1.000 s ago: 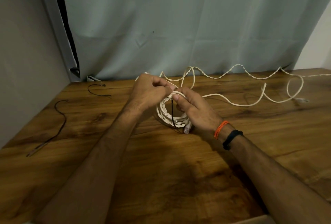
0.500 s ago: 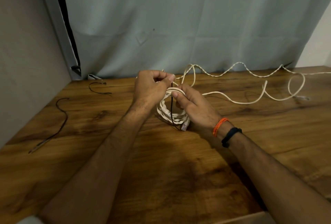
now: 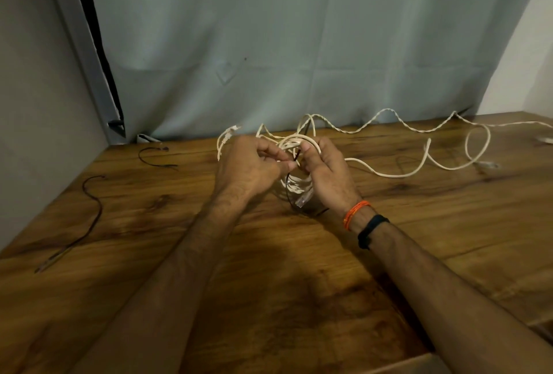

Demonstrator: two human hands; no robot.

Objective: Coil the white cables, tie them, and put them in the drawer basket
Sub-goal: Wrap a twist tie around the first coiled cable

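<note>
The tying step was in hand: the right hand [image 3: 326, 173] gripped the coiled white cable bundle [image 3: 294, 185], the left hand [image 3: 251, 168] beside it pinched a thin dark wire tie [image 3: 296, 154]; next, twisting it closed seemed needed.

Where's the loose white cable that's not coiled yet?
In the head view, the loose white cable snakes across the table's far right, beyond the right hand.

On the table [image 3: 149, 254], the coiled cable [image 3: 294, 182] sits mid-table between the left hand [image 3: 251, 168] and right hand [image 3: 329, 173]. A loose cable [image 3: 419, 173] trails to the right along the curtain [image 3: 299, 44] behind. Two ties [image 3: 92, 209] lie well apart to the left.
</note>
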